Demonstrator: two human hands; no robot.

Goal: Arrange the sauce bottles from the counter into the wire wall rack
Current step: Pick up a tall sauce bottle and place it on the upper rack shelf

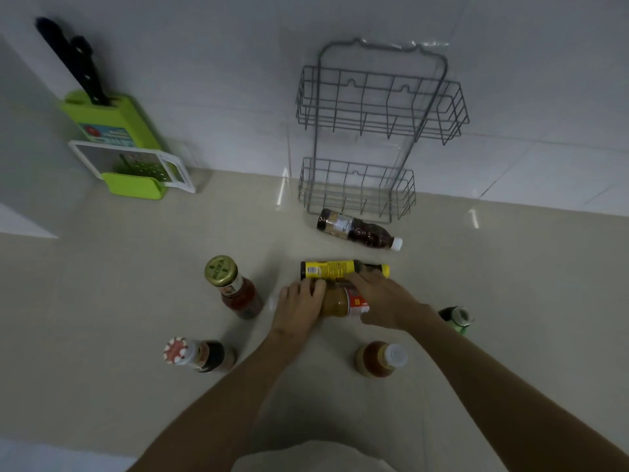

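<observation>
A grey two-tier wire rack (374,131) hangs on the tiled wall with both baskets holding nothing. At the counter's middle, my left hand (299,306) and my right hand (381,298) both grip a mustard-coloured bottle (338,303) with a red-and-white label, lying on its side. Just behind it lies a yellow-labelled bottle (340,269). A dark bottle with a white cap (357,229) lies below the rack. Upright stand a gold-capped red sauce bottle (235,287), a red-and-white-capped dark bottle (197,354), an orange sauce bottle (379,359) and a green bottle (457,318).
A green knife block (115,131) with black-handled knives (73,59) and a white-framed grater (136,165) leans against the wall at the back left. The beige counter (102,301) meets the tiled wall behind the rack.
</observation>
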